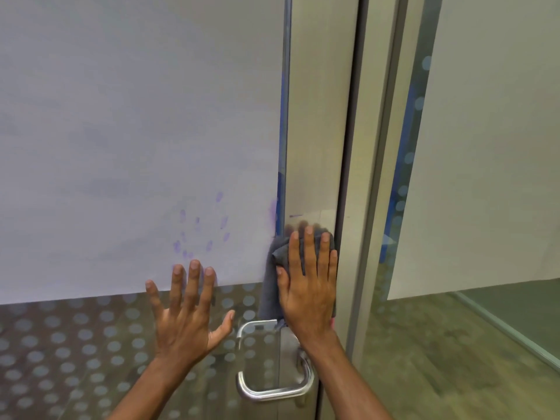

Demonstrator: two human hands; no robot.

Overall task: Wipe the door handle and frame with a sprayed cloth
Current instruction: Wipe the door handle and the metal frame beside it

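Against the metal door frame [315,147], just above the handle [274,389], the right hand [309,286] lies flat with fingers spread, pressing a grey cloth [269,286] onto the frame, while the left hand [188,316] rests open and empty on the glass panel [136,131] beside it. Judging by this, the frame wipe is under way and the handle, a bare steel loop below the cloth, seems still to do. Smudgy fingerprints remain on the glass.

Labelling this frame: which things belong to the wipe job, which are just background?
Job: grey cloth under right hand; door frame; door handle.

Background: left hand flat on the frosted glass panel; purple smudges; side window.
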